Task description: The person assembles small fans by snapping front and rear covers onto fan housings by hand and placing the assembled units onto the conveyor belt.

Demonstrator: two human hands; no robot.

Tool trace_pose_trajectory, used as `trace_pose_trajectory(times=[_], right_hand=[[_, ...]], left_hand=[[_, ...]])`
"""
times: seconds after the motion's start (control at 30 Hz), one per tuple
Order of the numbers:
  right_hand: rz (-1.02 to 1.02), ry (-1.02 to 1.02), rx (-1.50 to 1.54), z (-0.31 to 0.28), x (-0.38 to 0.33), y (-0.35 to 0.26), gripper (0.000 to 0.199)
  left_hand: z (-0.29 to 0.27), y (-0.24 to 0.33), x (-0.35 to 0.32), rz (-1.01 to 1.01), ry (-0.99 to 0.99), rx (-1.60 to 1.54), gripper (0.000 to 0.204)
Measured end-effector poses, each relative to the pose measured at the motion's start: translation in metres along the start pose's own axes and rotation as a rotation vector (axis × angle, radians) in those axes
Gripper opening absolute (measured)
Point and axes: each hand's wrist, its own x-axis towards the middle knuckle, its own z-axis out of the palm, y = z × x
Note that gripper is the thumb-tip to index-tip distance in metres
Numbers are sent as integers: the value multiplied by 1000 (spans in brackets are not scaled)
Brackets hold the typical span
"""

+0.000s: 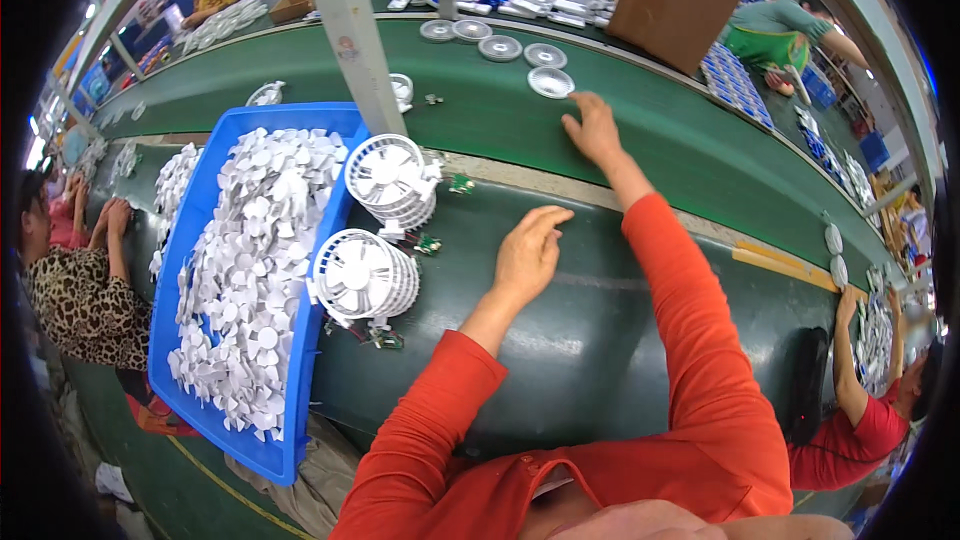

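My right hand (597,130) reaches over the green belt with thumb and fingers apart, holding nothing. Just beyond its fingertips lies a round white slotted cover (550,83), with several similar discs (500,48) past it. My left hand (530,255) hovers over the dark green table (560,340), fingers extended and nothing in them. To its left stand two stacks of white round fan cages with blades inside, a nearer stack (362,278) and a farther stack (388,178). Small green circuit boards (428,244) hang on wires beside them.
A blue tray (298,380) heaped with white fan blades (260,250) stands left of the cages. A grey metal post (362,40) rises behind it. Across the belt (660,150) sits a cardboard box (668,2). Co-workers sit at both sides, one in a leopard-print top (85,285).
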Motion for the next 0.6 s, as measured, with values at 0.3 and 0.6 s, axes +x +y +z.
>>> trace_pose_trajectory(times=[0.3, 0.6], right_hand=[[187, -341, -294, 59, 116, 46, 44], [74, -256, -51, 35, 68, 44, 18]], left_hand=[[-2, 1, -2, -55, 5, -106, 33], [-12, 2, 5, -115, 183, -62, 27]])
